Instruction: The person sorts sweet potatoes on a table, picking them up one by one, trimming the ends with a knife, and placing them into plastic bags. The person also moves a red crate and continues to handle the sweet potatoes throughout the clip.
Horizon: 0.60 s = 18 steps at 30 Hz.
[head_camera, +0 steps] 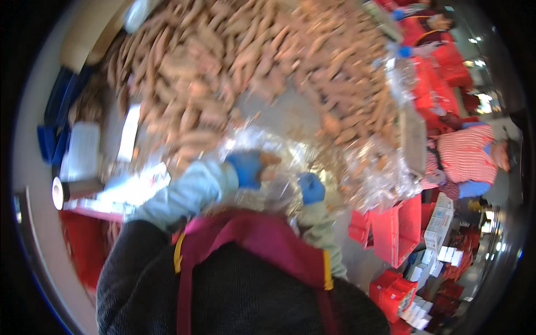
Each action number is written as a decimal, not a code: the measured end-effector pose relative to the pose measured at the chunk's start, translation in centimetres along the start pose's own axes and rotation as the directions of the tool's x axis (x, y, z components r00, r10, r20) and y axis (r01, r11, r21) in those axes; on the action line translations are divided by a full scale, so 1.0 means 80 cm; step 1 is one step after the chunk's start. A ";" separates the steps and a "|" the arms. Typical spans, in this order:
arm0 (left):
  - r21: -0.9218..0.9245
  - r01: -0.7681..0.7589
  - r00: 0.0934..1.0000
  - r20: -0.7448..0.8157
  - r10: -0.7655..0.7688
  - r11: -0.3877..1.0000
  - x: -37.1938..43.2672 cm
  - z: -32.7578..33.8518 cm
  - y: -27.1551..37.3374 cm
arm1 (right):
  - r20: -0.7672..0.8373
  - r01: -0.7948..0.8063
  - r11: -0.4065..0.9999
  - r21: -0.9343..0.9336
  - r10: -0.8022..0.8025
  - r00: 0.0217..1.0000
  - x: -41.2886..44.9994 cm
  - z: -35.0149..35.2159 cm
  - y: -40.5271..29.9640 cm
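Observation:
A large heap of sweet potatoes (201, 63) covers the table before me. My left hand (251, 169), in a blue glove with bare fingertips, reaches in over clear plastic film or bags (289, 155) at the table's near side; blur hides whether it grips anything. Nearer the right stands my right hand (312, 188), also in blue, at the edge of the same plastic; its fingers are not clearly seen. A bunched clear plastic bag (377, 180) with some brown pieces about it lies right of my right hand. Both forearms wear pale sleeves.
At left are a translucent plastic bin (83, 146), a roll (58, 193) and a blue crate (56, 113). Red crates (395, 234) and a white crate (439, 220) stand at right. A co-worker in a striped top (467, 155) is beyond the table's right edge; others are farther up.

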<state>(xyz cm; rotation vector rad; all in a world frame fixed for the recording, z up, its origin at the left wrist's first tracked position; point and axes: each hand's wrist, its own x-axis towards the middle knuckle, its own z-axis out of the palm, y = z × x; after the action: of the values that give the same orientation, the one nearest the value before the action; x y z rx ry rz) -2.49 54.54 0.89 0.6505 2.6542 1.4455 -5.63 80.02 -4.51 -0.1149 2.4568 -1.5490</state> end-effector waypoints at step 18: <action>0.641 0.125 0.986 0.004 -0.166 0.758 0.028 0.020 -0.036 | 0.073 -0.031 0.852 0.523 -0.008 0.997 0.018 -0.030 0.005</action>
<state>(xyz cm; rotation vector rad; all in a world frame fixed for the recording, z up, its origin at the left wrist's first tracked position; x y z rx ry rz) -5.12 55.30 -2.06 0.4762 3.0457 0.4309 -7.58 82.01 -4.09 -0.0578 1.8862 -2.1037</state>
